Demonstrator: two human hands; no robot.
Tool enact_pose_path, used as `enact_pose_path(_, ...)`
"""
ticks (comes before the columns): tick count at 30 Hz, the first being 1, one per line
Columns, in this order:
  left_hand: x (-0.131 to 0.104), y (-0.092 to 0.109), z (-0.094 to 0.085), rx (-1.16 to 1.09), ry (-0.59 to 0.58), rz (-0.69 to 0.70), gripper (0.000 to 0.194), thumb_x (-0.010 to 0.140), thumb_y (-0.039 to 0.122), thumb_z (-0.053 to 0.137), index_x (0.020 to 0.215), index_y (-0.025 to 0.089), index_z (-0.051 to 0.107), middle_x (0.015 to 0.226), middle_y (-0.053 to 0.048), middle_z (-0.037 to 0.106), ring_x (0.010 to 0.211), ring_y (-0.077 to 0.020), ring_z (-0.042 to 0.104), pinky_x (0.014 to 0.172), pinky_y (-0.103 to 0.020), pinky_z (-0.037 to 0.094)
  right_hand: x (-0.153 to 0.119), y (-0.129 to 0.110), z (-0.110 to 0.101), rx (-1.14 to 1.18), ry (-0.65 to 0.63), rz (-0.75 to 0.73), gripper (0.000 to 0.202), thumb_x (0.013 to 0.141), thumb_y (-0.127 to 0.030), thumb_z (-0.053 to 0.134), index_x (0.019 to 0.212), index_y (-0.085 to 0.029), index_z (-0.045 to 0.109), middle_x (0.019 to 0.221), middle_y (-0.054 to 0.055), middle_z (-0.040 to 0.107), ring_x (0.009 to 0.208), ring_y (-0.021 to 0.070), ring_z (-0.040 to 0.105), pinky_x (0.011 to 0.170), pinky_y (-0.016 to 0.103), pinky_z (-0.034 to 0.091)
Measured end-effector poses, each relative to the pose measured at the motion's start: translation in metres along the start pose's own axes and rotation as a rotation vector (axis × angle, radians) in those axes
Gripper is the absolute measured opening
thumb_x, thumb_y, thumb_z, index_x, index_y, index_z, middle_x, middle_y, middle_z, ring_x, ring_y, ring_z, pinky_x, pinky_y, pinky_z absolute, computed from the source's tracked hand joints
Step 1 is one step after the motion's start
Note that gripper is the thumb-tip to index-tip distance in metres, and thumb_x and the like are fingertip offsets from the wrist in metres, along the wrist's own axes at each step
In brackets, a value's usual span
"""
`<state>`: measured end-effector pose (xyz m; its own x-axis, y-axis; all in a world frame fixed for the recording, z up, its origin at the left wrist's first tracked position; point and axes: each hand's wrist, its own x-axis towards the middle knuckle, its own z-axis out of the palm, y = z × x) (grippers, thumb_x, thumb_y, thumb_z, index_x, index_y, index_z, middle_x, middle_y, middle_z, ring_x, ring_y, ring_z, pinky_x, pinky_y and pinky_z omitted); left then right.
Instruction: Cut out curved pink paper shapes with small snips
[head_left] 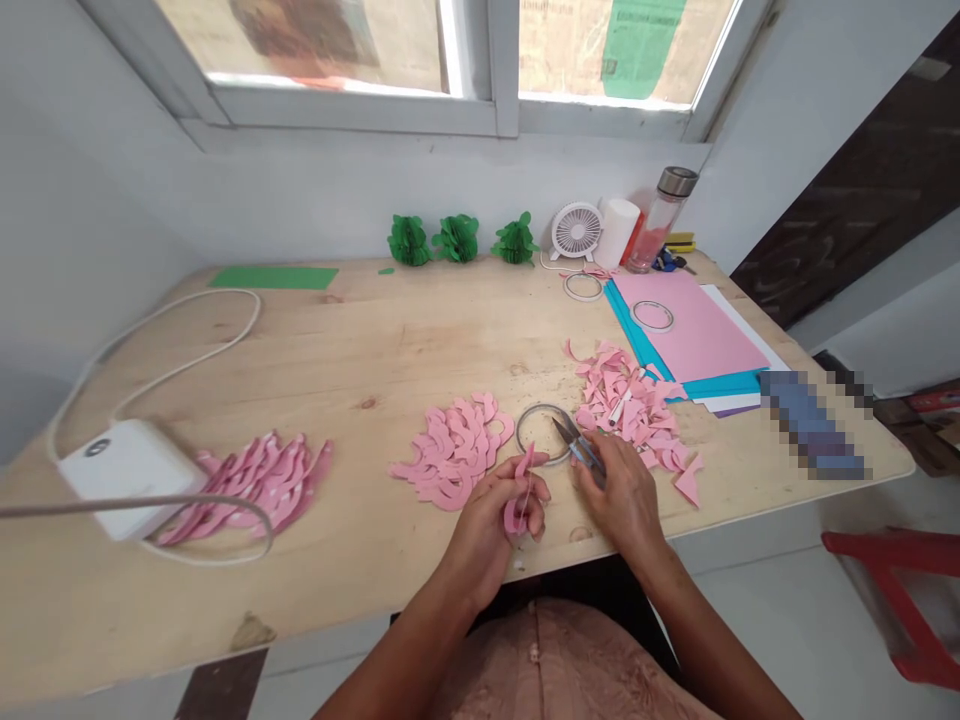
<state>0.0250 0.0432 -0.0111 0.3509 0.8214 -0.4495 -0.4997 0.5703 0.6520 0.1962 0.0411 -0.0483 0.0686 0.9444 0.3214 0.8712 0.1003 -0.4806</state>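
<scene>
My left hand [495, 515] pinches a curved pink paper piece [516, 516] over the table's front edge. Just right of it, my right hand [619, 490] is closed on scissors [577, 445], whose blades point up and left over a tape ring [523, 412]. A pile of cut wavy pink shapes [457, 445] lies left of the ring. Pink paper scraps [630, 405] are heaped beyond my right hand. More folded pink pieces [259, 480] lie at the left, beside a white box-shaped device [135, 475] with a cable.
Three green paper pieces [455, 238], a small fan [577, 231], a white roll [619, 232] and a glass bottle [660, 220] stand along the wall. Coloured sheets [705, 335] lie at the right with a tape roll [653, 316] on top. A green strip [274, 277] is at the back left.
</scene>
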Motion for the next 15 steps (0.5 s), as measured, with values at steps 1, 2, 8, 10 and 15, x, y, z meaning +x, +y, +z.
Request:
enact_pose_path(1,0.000,0.001,0.001,-0.003,-0.011,-0.003,0.034,0.074,0.024,0.057,0.106,0.013,0.058,0.071,-0.001,0.057,0.046,-0.0082,0.044,0.048,-0.024,0.036,0.001,0.001,-0.001,0.090,0.002,0.047,0.030,0.081,-0.025,0.053,0.109,-0.017,0.059,0.094,0.010,0.064,0.088,0.0238,0.057,0.078,0.038,0.046)
enact_pose_path(2,-0.001,0.002,0.001,-0.001,-0.019,-0.007,0.035,0.076,0.028,0.057,0.108,0.013,0.057,0.073,-0.002,0.056,0.046,-0.0084,0.045,0.048,-0.024,0.037,0.001,0.001,-0.003,0.197,0.007,0.106,0.032,0.080,-0.026,0.055,0.110,-0.018,0.059,0.095,0.009,0.064,0.087,0.0227,0.057,0.077,0.037,0.047)
enact_pose_path(8,0.003,0.002,0.004,0.235,-0.012,0.045,0.046,0.074,0.040,0.064,0.112,0.016,0.054,0.067,0.005,0.046,0.043,-0.0054,0.032,0.044,-0.022,0.030,0.007,0.002,-0.021,0.922,0.084,0.548,0.038,0.070,-0.032,0.069,0.105,-0.020,0.061,0.089,0.004,0.063,0.078,0.0169,0.058,0.065,0.029,0.047)
enact_pose_path(10,0.009,0.001,0.005,0.488,0.014,0.135,0.040,0.071,0.032,0.067,0.107,0.017,0.057,0.060,0.007,0.038,0.044,-0.0061,0.031,0.045,-0.021,0.027,0.007,0.001,-0.029,1.107,0.085,0.645,0.039,0.068,-0.031,0.071,0.105,-0.021,0.062,0.079,0.001,0.062,0.070,0.0137,0.055,0.061,0.026,0.046)
enact_pose_path(15,0.026,0.000,0.014,1.346,0.023,0.462,0.013,0.078,0.013,0.051,0.079,0.017,0.063,0.069,0.000,0.052,0.066,-0.0150,0.051,0.060,-0.026,0.035,0.003,-0.004,-0.039,1.433,0.040,0.786,0.032,0.067,-0.030,0.074,0.096,-0.021,0.063,0.076,-0.002,0.059,0.055,0.0068,0.047,0.052,0.019,0.041)
